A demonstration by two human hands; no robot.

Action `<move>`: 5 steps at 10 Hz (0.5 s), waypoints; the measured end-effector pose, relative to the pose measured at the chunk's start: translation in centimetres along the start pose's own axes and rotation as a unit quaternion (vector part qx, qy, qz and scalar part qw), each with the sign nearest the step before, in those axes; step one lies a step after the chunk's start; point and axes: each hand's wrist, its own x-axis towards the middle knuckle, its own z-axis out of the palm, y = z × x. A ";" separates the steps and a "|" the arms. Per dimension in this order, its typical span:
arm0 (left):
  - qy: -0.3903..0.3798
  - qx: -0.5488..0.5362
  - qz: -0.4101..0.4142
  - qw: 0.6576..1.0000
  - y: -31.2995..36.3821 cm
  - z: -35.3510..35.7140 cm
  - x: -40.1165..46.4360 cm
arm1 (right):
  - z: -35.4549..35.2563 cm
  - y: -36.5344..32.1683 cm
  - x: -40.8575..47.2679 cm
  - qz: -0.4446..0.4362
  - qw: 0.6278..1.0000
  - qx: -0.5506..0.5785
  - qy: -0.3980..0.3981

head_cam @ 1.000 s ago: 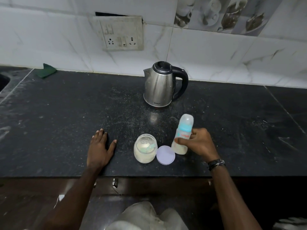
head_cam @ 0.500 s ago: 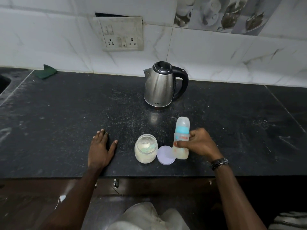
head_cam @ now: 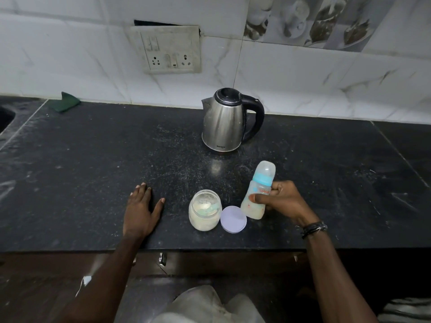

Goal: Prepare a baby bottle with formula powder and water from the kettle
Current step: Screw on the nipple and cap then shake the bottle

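Your right hand point(head_cam: 283, 201) wraps the baby bottle point(head_cam: 256, 194), so its far side and part of the red print on it are covered, and that print is too small to read anyway. Whether the bottle's base touches the counter point(head_cam: 93, 171) you cannot tell from this angle. The brand mark low on the kettle point(head_cam: 225, 121) is too small to make out (only a pale smudge of letters). Inside the open jar point(head_cam: 204, 210), a pale green shape lies half sunk in the powder; what it is stays unclear. A dark sink point(head_cam: 5, 117) is cut off by the left edge, and both your forearms run out at the bottom edge.
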 end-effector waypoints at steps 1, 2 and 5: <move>0.001 0.004 0.000 1.000 0.0 0.0 0.0 | -0.2 -0.2 0.1 -0.009 0.997 -0.065 0.032; 0.000 0.004 0.000 1.000 -0.1 0.0 0.1 | -0.3 0.0 0.5 -0.009 0.999 -0.030 0.031; 0.002 0.004 0.000 1.000 -0.2 0.1 0.1 | -1.0 0.7 0.8 0.022 0.999 -0.032 0.009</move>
